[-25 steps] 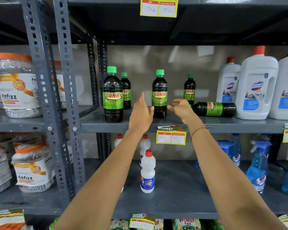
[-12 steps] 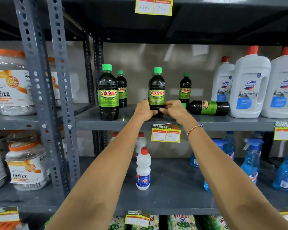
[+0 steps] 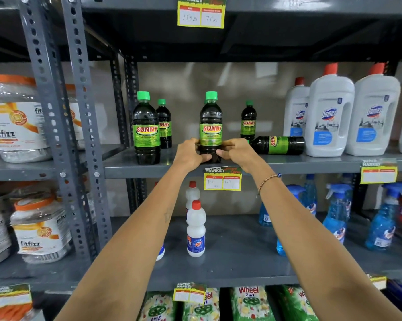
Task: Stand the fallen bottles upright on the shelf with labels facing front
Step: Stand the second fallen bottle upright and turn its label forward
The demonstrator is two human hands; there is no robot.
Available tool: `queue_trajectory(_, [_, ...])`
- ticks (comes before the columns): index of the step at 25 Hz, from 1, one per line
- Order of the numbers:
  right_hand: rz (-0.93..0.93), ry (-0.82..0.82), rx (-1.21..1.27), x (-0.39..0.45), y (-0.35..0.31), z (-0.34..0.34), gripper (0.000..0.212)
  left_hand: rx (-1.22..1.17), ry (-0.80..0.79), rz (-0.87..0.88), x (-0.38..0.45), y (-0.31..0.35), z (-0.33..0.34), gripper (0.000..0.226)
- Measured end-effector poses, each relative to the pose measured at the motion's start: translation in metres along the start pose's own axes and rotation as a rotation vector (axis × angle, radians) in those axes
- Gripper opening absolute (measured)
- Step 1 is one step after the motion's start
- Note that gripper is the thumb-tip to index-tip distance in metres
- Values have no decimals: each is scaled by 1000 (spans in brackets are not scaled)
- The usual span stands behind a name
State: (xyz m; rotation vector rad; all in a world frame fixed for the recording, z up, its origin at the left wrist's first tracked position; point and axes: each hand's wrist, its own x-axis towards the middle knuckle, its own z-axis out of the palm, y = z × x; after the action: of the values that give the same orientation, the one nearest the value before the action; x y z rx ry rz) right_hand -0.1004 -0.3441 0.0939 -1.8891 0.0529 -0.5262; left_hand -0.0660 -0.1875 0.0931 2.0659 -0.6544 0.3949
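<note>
Head view, looking forward and slightly down at a grey metal shelf (image 3: 149, 169) in a shop. Both bare arms stretched out toward its middle level. Left hand (image 3: 190, 154) and right hand (image 3: 235, 151) closed from opposite sides around the lower body of a dark upright bottle (image 3: 210, 126) with a green cap, fingers curled round its base, thumbs near the front. Standing on the shelf between the two hands, red and yellow SUNNY label facing front. Beaded bracelet (image 3: 267, 180) on the right wrist.

Just right of the right hand, a fallen bottle (image 3: 278, 145) of the same kind, on its side on the shelf, cap end pointing toward the hand and hidden behind it, label partly showing. Behind that, farther back from the right hand, a smaller upright bottle (image 3: 248, 120). Left of the left hand, well apart, another large upright bottle (image 3: 146, 128) at the shelf front with label forward, and a smaller one (image 3: 164, 123) just behind it.

Far right of the right hand, tall white jugs (image 3: 329, 114) with red caps. Directly under the hands, a yellow price tag (image 3: 222, 180) clipped to the shelf edge. Below the arms on the next level, white bottles (image 3: 196, 228) with red caps; blue spray bottles (image 3: 336, 214) under the right forearm. Far left of the left hand, clear jars (image 3: 14, 119) with orange lids.
</note>
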Motion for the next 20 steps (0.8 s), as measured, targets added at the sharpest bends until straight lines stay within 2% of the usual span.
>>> queue_trajectory(11, [-1, -63, 66, -5, 4, 8, 43, -5, 17, -23, -8, -10, -2, 58])
queue_trajectory(13, [-5, -71, 104, -6, 5, 4, 48, -12, 98, -30, -11, -11, 3, 59])
queue_trajectory(15, [-32, 12, 44, -3, 7, -7, 50, -20, 358, 100, -20, -9, 16, 42])
queue_trajectory(17, [-94, 155, -101, 3, 9, -26, 42, 62, 549, 353, -32, -3, 39, 21])
queue_trajectory(20, [-147, 313, -458, 10, 16, -65, 32, 243, 514, 560, -44, 14, 83, 23])
